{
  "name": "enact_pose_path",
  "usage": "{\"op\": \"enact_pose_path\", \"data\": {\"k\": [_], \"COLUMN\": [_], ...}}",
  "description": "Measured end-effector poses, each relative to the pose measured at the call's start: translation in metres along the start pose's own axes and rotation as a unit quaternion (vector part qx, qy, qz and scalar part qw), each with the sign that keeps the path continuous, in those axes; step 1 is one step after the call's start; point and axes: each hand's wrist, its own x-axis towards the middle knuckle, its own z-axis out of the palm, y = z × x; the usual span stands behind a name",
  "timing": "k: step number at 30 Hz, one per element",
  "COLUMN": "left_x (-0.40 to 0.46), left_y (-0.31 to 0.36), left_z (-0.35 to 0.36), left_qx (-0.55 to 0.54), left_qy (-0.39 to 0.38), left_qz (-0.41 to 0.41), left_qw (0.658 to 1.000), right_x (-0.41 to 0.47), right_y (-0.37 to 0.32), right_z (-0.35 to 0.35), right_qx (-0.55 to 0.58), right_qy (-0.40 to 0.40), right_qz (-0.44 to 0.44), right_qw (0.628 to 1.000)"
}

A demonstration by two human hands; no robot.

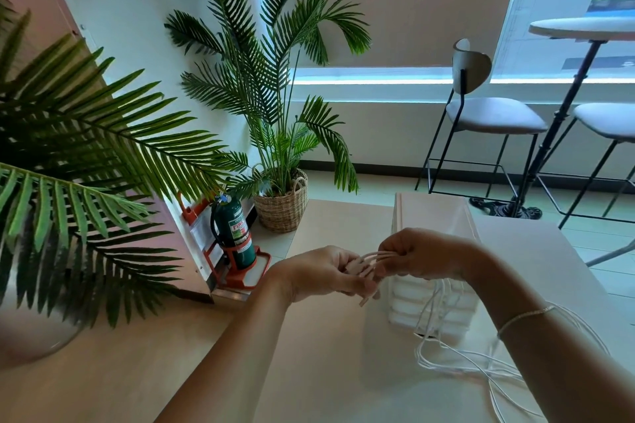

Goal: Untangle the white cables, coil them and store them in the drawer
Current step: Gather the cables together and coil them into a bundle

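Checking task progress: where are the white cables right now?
In the head view, lower right: white cables trail across the table, ends gripped between left hand and right hand.

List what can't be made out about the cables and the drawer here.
- White cables: their far ends run off the head view's bottom-right edge.
- Cable ends in the left hand and right hand: fingers hide each grip and the connectors.
- Drawer unit: front hidden behind right hand; open or closed unclear.

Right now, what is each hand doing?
Left hand: holds the white cables near their ends.
Right hand: pinches the same cables.
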Motion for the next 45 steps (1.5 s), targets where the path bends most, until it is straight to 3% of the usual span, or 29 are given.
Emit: {"op": "enact_pose_path", "data": {"k": [8,12,15,17,20,25,30,32,35,37,39,41,43,45], "left_x": [0.018,0.023,0.021,0.018,0.013,0.007,-0.008,-0.010,-0.010,-0.006,-0.001,0.007,0.012,0.012], "left_y": [0.014,0.008,0.004,0.000,-0.001,0.002,0.003,0.002,0.004,0.008,0.013,0.015,0.015,0.014], "left_z": [0.007,0.016,0.018,0.016,0.009,-0.001,-0.022,-0.029,-0.033,-0.029,-0.020,-0.010,-0.003,-0.002], "left_qx": [0.055,0.049,0.066,0.028,-0.015,-0.041,-0.132,-0.170,-0.180,-0.159,-0.134,-0.104,-0.091,-0.106], "left_qy": [-0.033,-0.005,-0.003,-0.010,-0.025,0.019,0.030,0.032,0.034,0.023,0.004,-0.009,-0.018,-0.021], "left_qz": [-0.019,-0.017,-0.008,-0.001,0.007,0.008,0.030,0.040,0.034,0.023,0.013,-0.001,-0.011,-0.006], "left_qw": [0.998,0.999,0.998,1.000,1.000,0.999,0.990,0.984,0.983,0.987,0.991,0.995,0.996,0.994], "right_x": [0.007,0.007,0.003,-0.001,-0.009,-0.020,-0.046,-0.055,-0.060,-0.060,-0.051,-0.036,-0.019,-0.010], "right_y": [-0.021,-0.019,-0.013,-0.008,0.003,0.038,0.099,0.123,0.144,0.128,0.088,0.044,0.012,0.001], "right_z": [0.003,0.000,-0.007,-0.014,-0.025,-0.041,-0.050,-0.046,-0.034,-0.033,-0.032,-0.024,-0.012,-0.003], "right_qx": [-0.108,-0.087,-0.005,0.032,-0.003,-0.015,-0.010,-0.021,-0.072,-0.008,0.131,0.161,0.191,0.220], "right_qy": [-0.025,-0.023,-0.045,-0.034,-0.026,-0.001,0.054,0.032,-0.060,-0.033,0.071,0.122,0.076,0.033], "right_qz": [-0.005,0.011,0.037,0.051,0.075,0.110,0.165,0.213,0.281,0.234,0.101,-0.028,-0.078,-0.064], "right_qw": [0.994,0.996,0.998,0.998,0.997,0.994,0.985,0.976,0.955,0.972,0.984,0.979,0.976,0.973]}}
